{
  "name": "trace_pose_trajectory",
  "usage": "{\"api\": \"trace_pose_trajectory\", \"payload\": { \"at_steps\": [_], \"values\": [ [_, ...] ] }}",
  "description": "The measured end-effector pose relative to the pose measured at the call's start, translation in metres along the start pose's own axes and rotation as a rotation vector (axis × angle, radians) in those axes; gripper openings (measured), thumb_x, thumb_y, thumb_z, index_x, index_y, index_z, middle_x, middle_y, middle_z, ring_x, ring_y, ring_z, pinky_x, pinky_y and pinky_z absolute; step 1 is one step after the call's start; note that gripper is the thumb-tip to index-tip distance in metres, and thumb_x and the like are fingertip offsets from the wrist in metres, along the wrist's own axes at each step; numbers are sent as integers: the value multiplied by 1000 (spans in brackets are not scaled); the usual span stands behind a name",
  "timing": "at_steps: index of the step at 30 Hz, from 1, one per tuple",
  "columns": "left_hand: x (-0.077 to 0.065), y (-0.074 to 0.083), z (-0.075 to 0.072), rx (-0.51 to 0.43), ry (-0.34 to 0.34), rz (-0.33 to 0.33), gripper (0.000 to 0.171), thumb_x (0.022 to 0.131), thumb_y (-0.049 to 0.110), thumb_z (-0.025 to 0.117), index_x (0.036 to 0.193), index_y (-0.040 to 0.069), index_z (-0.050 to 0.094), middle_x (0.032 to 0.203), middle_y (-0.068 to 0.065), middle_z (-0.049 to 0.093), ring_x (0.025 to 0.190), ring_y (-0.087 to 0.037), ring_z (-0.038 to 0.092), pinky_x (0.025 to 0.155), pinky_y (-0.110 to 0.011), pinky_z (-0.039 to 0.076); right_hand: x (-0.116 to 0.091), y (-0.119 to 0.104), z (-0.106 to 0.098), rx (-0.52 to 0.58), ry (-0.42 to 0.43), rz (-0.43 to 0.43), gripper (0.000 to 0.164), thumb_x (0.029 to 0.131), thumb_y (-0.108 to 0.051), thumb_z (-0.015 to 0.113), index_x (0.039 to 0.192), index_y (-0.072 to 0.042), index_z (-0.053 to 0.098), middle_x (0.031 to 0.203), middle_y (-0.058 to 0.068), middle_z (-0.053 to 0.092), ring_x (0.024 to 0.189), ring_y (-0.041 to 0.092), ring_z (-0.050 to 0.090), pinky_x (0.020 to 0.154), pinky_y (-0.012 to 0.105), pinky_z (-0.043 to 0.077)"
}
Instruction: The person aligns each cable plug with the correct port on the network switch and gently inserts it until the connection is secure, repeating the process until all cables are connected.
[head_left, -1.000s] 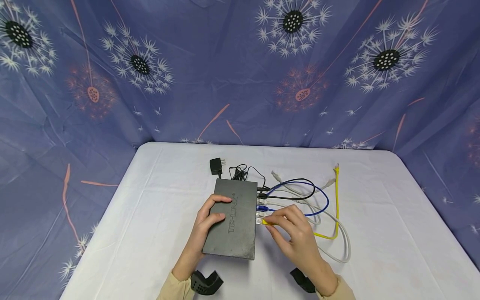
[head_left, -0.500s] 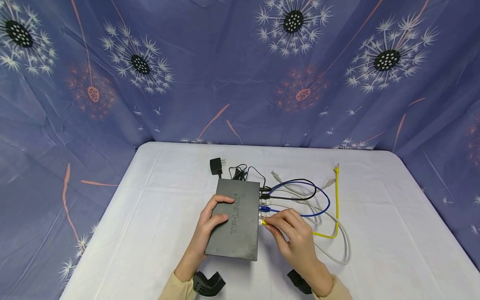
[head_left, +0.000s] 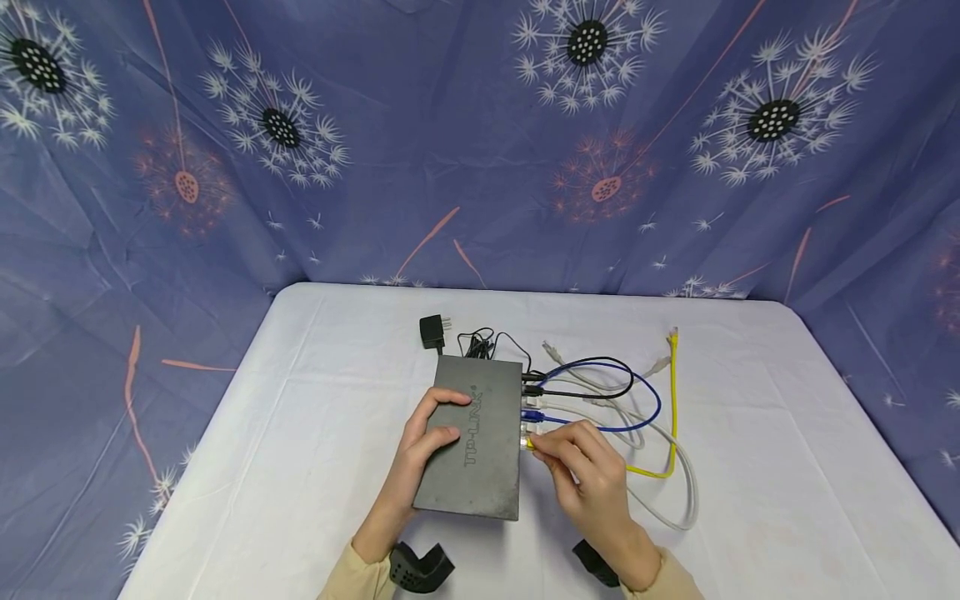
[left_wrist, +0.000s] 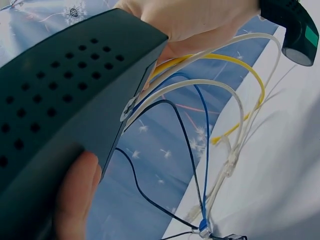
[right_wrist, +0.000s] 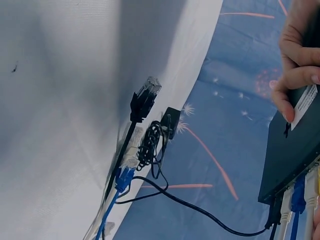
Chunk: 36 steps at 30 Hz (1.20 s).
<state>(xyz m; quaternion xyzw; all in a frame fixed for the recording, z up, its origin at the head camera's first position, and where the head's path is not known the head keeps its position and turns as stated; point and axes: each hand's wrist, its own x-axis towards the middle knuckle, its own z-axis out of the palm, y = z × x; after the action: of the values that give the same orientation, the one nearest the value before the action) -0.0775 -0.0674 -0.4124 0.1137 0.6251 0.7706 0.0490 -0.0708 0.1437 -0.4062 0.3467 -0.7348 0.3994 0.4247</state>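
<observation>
A dark grey TP-LINK network switch (head_left: pixel 480 475) is held tilted above the table by my left hand (head_left: pixel 412 446), its thumb and index finger across the top face. The other left fingers reach round to the underside, seen in the right wrist view. My right hand (head_left: pixel 596 475) pinches the yellow cable's plug (head_left: pixel 530 443) at the switch's right edge. How deep that plug sits cannot be made out. Along the same edge, a blue plug (head_left: pixel 532 416), a black plug (head_left: pixel 532 390) and white plugs sit in ports. A thin black power lead (right_wrist: pixel 210 215) also enters the switch.
Behind the switch lie a black power adapter (head_left: pixel 431 331) and its coiled cord (head_left: pixel 477 343). Loose ends of the yellow cable (head_left: pixel 673 392) and grey-white cables (head_left: pixel 692 483) spread over the white table at right. A patterned blue curtain (head_left: pixel 480 150) hangs behind.
The switch and my left hand have shifted slightly right. My right hand has moved a little left, still pinching the yellow cable's plug, and less of that plug shows.
</observation>
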Motion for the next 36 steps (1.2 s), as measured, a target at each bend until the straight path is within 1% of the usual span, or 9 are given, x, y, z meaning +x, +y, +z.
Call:
{"api": "trace_pose_trajectory", "payload": {
  "at_steps": [7,14,18,23,27,30,32,36],
  "values": [
    [1,1,3,21,14,15,34,89,8,45,121,9,54,128,-10,45,110,-29,43,91,-38,32,2,-1,1,4,22,-6,23,93,-12,62,79,4,71,73,8,61,63,21,56,57,22,44],
    [0,1,5,20,15,14,33,89,9,46,121,10,54,126,-11,45,106,-30,44,88,-37,34,1,1,3,19,24,-5,21,92,-11,63,80,4,71,74,8,61,64,22,56,58,24,46],
    [0,1,6,22,19,20,33,88,9,45,121,10,53,125,-11,46,107,-30,44,90,-38,34,1,0,4,17,27,-9,22,93,-11,62,78,4,70,72,8,60,63,22,56,57,24,45],
    [0,0,6,13,6,13,33,89,9,45,121,9,53,126,-11,45,105,-30,45,89,-36,35,1,0,4,25,24,-4,20,92,-9,63,78,4,70,72,8,61,63,22,56,58,24,46],
    [0,0,4,7,-6,4,33,89,9,44,121,8,53,125,-12,46,102,-29,47,87,-34,37,0,0,3,40,22,-3,11,88,-5,67,80,3,71,73,8,61,64,22,57,59,25,46],
    [0,0,3,1,-10,1,33,90,9,43,121,7,53,124,-12,46,100,-28,48,85,-32,39,-2,1,2,48,10,6,2,82,0,71,83,2,71,75,8,61,65,22,57,60,25,46],
    [0,0,2,-3,-13,1,33,90,9,43,121,7,53,123,-13,47,98,-28,49,84,-31,40,-4,1,2,48,-3,19,4,82,-1,71,83,3,71,76,8,61,66,22,57,62,25,46],
    [1,-1,0,-7,-15,7,32,91,10,43,121,5,54,122,-14,47,97,-27,50,83,-31,41,-6,2,1,38,-32,51,18,91,-13,66,84,3,71,78,7,61,68,21,57,65,24,46]
  ]
}}
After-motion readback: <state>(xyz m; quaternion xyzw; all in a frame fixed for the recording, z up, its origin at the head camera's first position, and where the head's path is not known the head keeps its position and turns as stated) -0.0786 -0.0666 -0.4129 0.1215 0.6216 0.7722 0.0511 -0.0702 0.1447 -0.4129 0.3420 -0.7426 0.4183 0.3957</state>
